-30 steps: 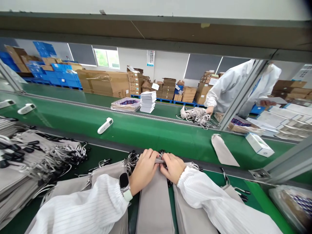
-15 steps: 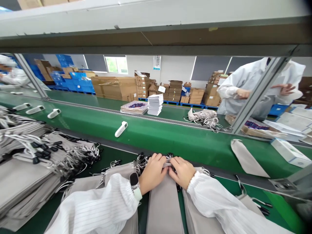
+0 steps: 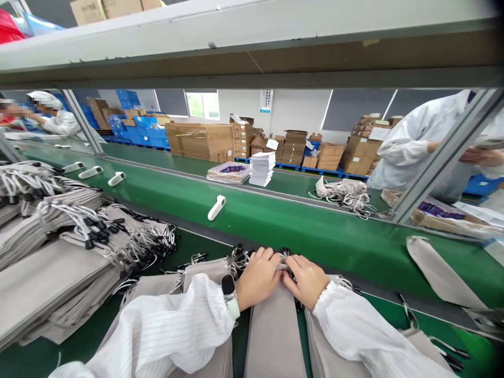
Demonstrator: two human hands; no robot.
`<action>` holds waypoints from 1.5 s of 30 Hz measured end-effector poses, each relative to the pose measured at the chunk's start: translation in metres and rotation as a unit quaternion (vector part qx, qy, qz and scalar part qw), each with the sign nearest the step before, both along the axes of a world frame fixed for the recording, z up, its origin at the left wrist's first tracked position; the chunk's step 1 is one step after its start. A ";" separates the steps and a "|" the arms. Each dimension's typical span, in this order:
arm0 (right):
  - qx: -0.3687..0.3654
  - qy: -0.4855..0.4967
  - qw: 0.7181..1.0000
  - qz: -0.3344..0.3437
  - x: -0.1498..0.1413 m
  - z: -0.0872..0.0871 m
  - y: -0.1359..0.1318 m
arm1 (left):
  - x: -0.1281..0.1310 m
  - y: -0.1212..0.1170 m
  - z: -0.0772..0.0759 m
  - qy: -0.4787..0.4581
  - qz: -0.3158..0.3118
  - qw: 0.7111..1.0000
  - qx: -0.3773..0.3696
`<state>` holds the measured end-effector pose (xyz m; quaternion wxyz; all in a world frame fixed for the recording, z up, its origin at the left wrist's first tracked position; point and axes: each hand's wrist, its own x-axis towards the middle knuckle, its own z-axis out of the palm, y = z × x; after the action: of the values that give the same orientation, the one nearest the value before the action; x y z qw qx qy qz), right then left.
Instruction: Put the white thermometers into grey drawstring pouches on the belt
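Note:
A long grey drawstring pouch [image 3: 275,331] lies lengthwise in front of me, on top of others. My left hand [image 3: 258,278] is closed on the left side of its top end, fingers curled over the edge. Pinching the right side of the same end is my right hand [image 3: 306,281]. The two hands almost touch, and the cord end behind them is partly hidden. Stacked pouches [image 3: 331,346] lie under my right sleeve, and more pouches [image 3: 208,270] lie beside my left wrist.
Large piles of grey pouches [image 3: 51,278] with white cords fill the left. White handheld devices [image 3: 216,208] rest on the green conveyor [image 3: 299,231], with a single pouch [image 3: 441,270] at right. Beyond are a white paper stack [image 3: 262,169] and a co-worker [image 3: 417,142]. An overhead shelf [image 3: 252,42] spans above.
The camera view has turned left, so the scene shifts rightward. Both my hands keep their hold on the pouch's top end. The co-worker's hand has left the corded pouches across the belt.

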<state>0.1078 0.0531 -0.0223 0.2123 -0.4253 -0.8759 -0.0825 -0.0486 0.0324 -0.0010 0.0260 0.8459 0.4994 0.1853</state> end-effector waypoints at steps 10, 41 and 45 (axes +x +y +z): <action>0.003 -0.003 1.000 0.002 0.000 -0.001 0.001 | 0.001 0.000 0.001 0.014 0.004 1.000 0.001; -0.005 -0.003 1.000 0.001 0.000 -0.001 0.001 | 0.000 0.000 0.001 0.027 0.000 1.000 0.014; -0.022 -0.008 1.000 -0.005 -0.001 0.000 0.001 | 0.001 0.000 0.001 0.032 0.001 0.999 0.015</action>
<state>0.1068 0.0537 -0.0225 0.1956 -0.4333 -0.8772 -0.0676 -0.0480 0.0321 0.0003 -0.0032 0.8513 0.4978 0.1660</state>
